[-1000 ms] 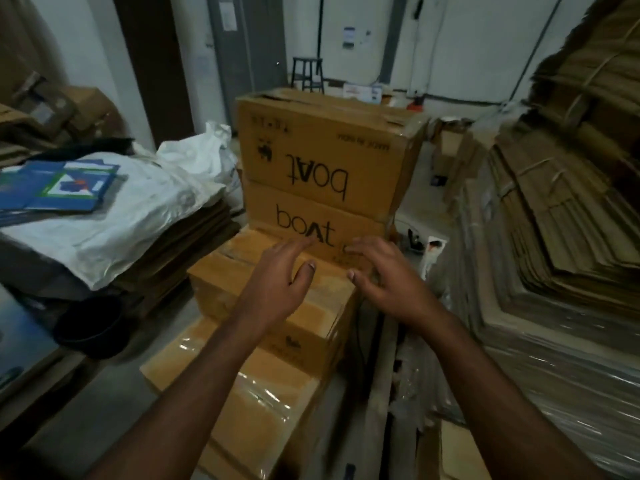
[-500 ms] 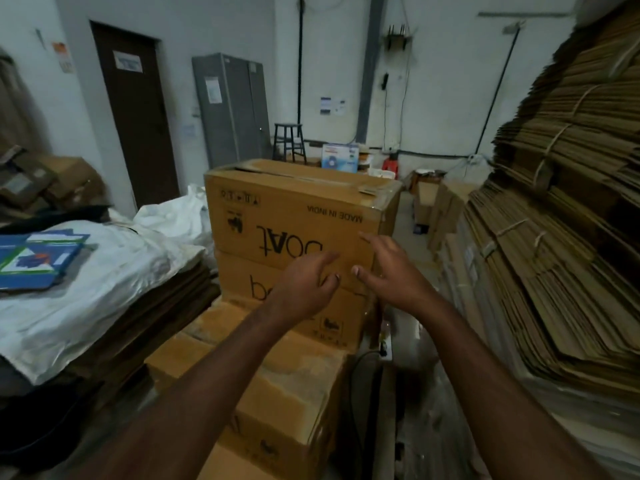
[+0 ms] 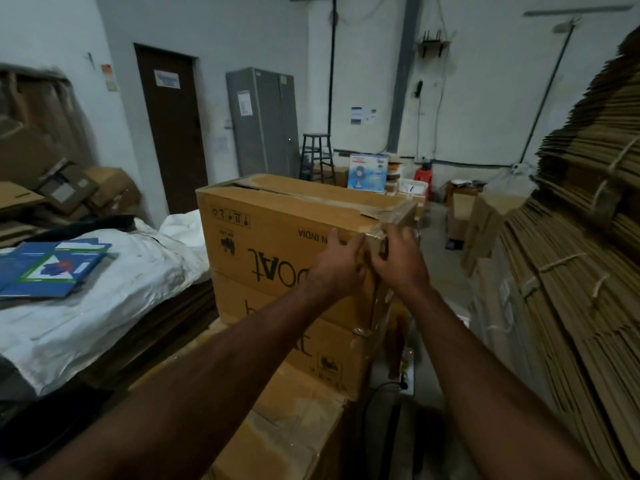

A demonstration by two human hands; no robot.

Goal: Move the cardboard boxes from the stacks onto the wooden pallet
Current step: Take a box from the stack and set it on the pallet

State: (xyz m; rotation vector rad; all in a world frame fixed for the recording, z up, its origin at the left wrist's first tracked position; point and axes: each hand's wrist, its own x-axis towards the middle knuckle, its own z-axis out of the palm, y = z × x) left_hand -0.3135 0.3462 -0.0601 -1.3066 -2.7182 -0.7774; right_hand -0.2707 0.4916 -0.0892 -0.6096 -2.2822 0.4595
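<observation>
Hands meet at the near right corner of the top brown cardboard box (image 3: 277, 237), the one whose black lettering reads upside down. The left hand (image 3: 337, 268) lies flat on the box's front face, fingers straight and pointing up toward the top edge, its fingertips just under the taped seam. The right hand (image 3: 398, 261) is at the corner itself, fingers curled round the vertical edge where clear tape wraps over, thumb on the front side close to the left hand; it grips the corner of the box.

This box sits squarely on a second brown cardboard box (image 3: 311, 348) with matching black print, and that one rests on a lower plain cardboard box (image 3: 294, 431) wrapped in clear film, which juts out toward the camera. The stack stands directly ahead of the person, both forearms reaching up to it from below.

To the left, a crumpled white plastic sheet (image 3: 104, 299) covers a pile of flat cardboard, with a blue printed flat carton (image 3: 52, 268) lying on it. To the right rises a tall stack of tied flattened cardboard sheets (image 3: 571, 254). Behind the stack stand a dark wooden stool (image 3: 317, 155), a grey metal cabinet (image 3: 263, 123) and a dark brown door (image 3: 171, 126) in the white wall.
</observation>
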